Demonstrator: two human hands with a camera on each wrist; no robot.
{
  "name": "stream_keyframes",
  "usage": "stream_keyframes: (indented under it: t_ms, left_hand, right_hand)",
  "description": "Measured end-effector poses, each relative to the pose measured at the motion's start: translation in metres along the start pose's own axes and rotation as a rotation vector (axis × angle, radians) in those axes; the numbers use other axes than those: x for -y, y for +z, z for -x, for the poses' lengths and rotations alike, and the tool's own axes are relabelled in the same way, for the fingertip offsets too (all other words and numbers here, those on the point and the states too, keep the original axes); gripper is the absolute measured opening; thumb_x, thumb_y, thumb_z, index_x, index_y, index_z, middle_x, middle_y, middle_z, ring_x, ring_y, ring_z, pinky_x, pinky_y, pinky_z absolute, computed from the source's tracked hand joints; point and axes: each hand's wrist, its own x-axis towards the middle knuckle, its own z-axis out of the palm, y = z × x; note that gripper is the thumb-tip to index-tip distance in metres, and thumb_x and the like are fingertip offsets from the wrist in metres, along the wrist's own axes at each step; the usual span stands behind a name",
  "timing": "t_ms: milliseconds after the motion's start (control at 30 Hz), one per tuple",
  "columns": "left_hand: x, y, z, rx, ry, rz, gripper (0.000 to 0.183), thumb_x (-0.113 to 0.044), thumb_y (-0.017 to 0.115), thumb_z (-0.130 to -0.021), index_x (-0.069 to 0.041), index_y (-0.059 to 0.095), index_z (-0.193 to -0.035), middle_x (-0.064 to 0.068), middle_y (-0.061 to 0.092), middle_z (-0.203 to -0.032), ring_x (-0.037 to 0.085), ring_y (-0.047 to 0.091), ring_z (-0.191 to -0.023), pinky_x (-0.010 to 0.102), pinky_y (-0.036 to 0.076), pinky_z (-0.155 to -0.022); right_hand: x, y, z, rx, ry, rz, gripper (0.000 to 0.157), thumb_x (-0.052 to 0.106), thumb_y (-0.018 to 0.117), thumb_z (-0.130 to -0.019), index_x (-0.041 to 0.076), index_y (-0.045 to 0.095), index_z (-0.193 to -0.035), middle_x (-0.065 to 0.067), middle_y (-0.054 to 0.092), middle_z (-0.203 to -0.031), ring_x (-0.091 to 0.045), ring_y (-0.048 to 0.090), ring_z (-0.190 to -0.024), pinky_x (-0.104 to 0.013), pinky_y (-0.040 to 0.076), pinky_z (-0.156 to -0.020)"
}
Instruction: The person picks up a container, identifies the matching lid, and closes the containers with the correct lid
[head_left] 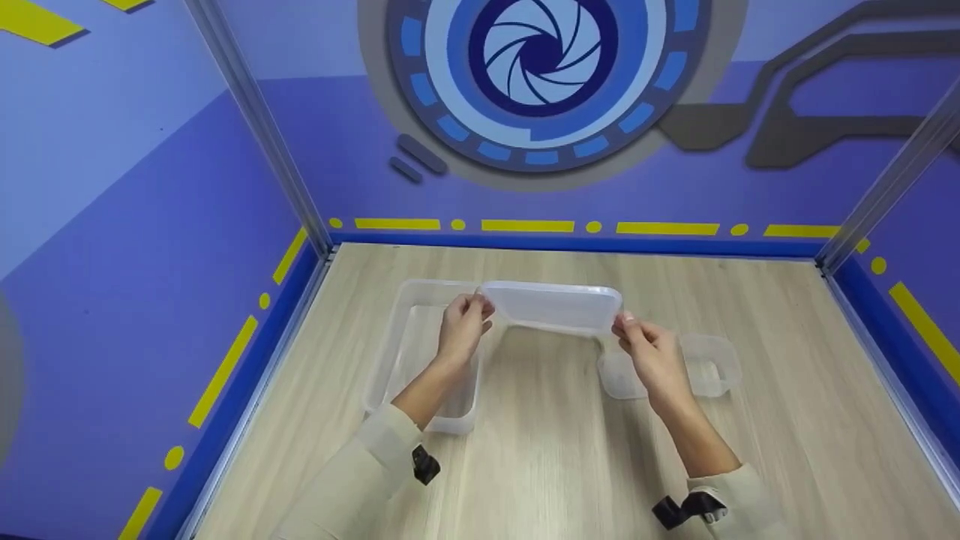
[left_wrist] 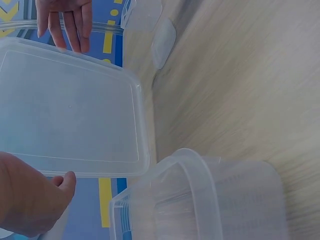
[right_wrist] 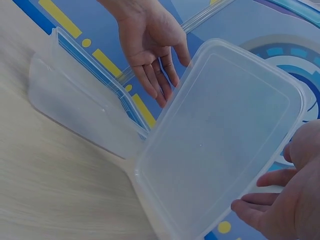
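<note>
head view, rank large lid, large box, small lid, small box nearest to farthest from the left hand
1. Large lid: held at its left end by the left hand.
2. Large box: below that hand, on the left.
3. Small lid: well over to the right.
4. Small box: farthest right of the four.

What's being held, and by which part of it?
A translucent lid, held by two opposite edges: the left hand on one, the right hand on the other.
</note>
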Motion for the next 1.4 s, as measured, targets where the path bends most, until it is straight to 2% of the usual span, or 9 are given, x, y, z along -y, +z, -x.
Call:
stream_keyframes:
  t_ms: [133,400,667,900,1133,1233,1400]
  left_hand:
    - [0.0005,-0.0005,-0.0009,0.004,-0.012,0.009,0.034,-0.023,0.046,-0.114,0.006,0.061,-0.123,0.02,0.067,-0.126,0.035,0.064,-0.13,0.041,0.052,-0.109]
    - [0.0009,-0.0005,-0.0008,0.021,-0.064,0.055,0.033,-0.016,0.046,-0.111,0.009,0.06,-0.128,0.023,0.068,-0.129,0.037,0.062,-0.132,0.043,0.051,-0.11]
    - [0.0013,0.0029,-0.0029,0.023,-0.103,0.051,0.032,-0.012,0.048,-0.107,0.008,0.064,-0.127,0.023,0.07,-0.128,0.033,0.066,-0.128,0.04,0.053,-0.107]
    - [0.0037,0.0009,-0.0009,0.041,-0.13,0.084,0.034,-0.012,0.047,-0.109,0.009,0.062,-0.132,0.025,0.069,-0.128,0.033,0.067,-0.125,0.039,0.054,-0.106]
    - [0.0004,-0.0017,0.0012,0.091,-0.153,0.14,0.037,-0.009,0.048,-0.11,0.009,0.057,-0.141,0.024,0.067,-0.132,0.035,0.064,-0.13,0.036,0.053,-0.107]
    - [-0.0011,-0.0025,0.0017,0.1,-0.16,0.165,0.036,-0.006,0.049,-0.11,0.008,0.058,-0.141,0.022,0.065,-0.134,0.03,0.066,-0.126,0.036,0.053,-0.107]
    - [0.0003,-0.0038,0.0014,0.108,-0.181,0.209,0.034,-0.003,0.052,-0.108,0.008,0.059,-0.139,0.02,0.062,-0.135,0.024,0.067,-0.117,0.038,0.051,-0.109]
  right_hand:
    - [-0.0011,0.0002,-0.0003,-0.005,0.0,-0.001,0.052,0.03,0.047,-0.115,-0.01,0.054,-0.148,-0.025,0.055,-0.152,-0.031,0.056,-0.141,-0.027,0.046,-0.111]
    - [-0.0013,0.0,-0.0006,-0.024,0.014,-0.003,0.051,0.03,0.047,-0.115,-0.009,0.054,-0.148,-0.024,0.055,-0.153,-0.03,0.055,-0.141,-0.026,0.046,-0.111]
    - [-0.0009,-0.001,0.0,-0.061,0.027,-0.001,0.054,0.033,0.047,-0.115,-0.007,0.052,-0.15,-0.022,0.054,-0.155,-0.031,0.051,-0.145,-0.034,0.041,-0.118]
    - [-0.0045,0.0005,-0.0003,-0.085,0.033,-0.043,0.051,0.031,0.047,-0.115,-0.007,0.054,-0.149,-0.021,0.056,-0.152,-0.028,0.054,-0.141,-0.026,0.045,-0.113]
    - [-0.0045,0.0001,-0.0008,-0.086,0.025,-0.075,0.052,0.031,0.045,-0.115,-0.008,0.052,-0.149,-0.022,0.055,-0.151,-0.029,0.055,-0.14,-0.024,0.045,-0.112]
    - [-0.0041,0.0008,-0.0009,-0.101,0.033,-0.08,0.053,0.032,0.046,-0.115,-0.009,0.054,-0.146,-0.023,0.058,-0.147,-0.026,0.058,-0.136,-0.025,0.046,-0.111]
    - [-0.0046,0.0027,-0.0019,-0.117,0.051,-0.094,0.049,0.028,0.045,-0.115,-0.012,0.058,-0.141,-0.024,0.06,-0.141,-0.015,0.064,-0.122,-0.032,0.048,-0.111]
